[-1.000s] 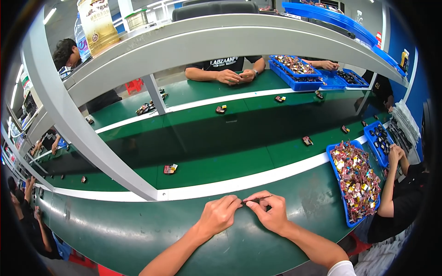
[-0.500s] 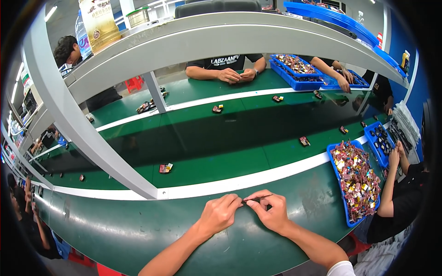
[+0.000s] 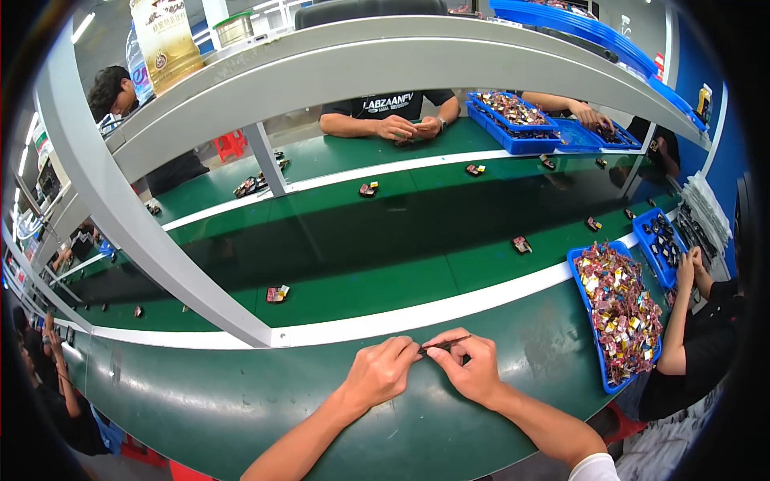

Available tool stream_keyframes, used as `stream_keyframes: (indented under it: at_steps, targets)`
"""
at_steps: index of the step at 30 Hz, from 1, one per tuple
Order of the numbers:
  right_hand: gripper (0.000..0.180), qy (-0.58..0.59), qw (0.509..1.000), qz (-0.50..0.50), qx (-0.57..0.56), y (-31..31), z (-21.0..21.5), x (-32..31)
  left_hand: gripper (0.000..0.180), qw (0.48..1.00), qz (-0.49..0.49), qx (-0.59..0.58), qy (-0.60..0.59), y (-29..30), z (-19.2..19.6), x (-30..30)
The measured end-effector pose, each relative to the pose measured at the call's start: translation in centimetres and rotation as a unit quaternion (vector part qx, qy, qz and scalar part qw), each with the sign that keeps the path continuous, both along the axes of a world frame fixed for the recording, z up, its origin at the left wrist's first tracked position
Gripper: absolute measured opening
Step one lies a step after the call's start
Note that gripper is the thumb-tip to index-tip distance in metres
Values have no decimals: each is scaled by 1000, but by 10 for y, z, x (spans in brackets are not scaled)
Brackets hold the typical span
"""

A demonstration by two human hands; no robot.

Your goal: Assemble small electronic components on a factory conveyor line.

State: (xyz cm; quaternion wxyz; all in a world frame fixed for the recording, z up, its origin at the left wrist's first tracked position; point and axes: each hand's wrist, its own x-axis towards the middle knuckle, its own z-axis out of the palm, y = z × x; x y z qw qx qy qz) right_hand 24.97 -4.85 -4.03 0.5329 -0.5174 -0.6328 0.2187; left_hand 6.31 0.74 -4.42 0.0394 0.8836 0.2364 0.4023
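My left hand and my right hand meet above the green worktop in front of me. Both are closed, fingertips pinching a small thin black part between them. Most of that part is hidden by the fingers, so its exact kind cannot be made out. Right of my hands stands a blue tray heaped with small pieces in red, white and yellow.
Beyond a white rail runs a green conveyor belt carrying small dark assemblies, one at near left. A slanted white post rises to a shelf. Co-workers sit opposite and at both sides; a blue tray of black parts lies far right.
The assemblies on the belt have shifted a little to the left. Across the belt at the right, a co-worker's hand has moved. My hands keep nearly the same pose around the black part.
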Motion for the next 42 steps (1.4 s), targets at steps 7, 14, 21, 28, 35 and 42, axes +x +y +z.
stream_keyframes:
  at_steps: [7,14,21,28,35,42]
  targets:
    - [8,-2,1000,-7,26,0,-2,-1,24,1000,0,-6,8,0,4,0]
    - [11,109,991,-77,-15,7,-5,3,45,975,79,-153,-138,3,12,6]
    - [15,124,988,-73,-52,6,5,2,17,950,23,-271,-156,102,22,70]
    - [16,122,989,-65,-42,9,2,1,17,899,-28,-436,-3,176,48,197]
    - [16,96,993,-63,-38,14,-9,3,19,936,0,-308,172,192,31,255]
    - [15,109,991,-65,-44,9,-4,5,18,866,13,-488,106,170,50,222]
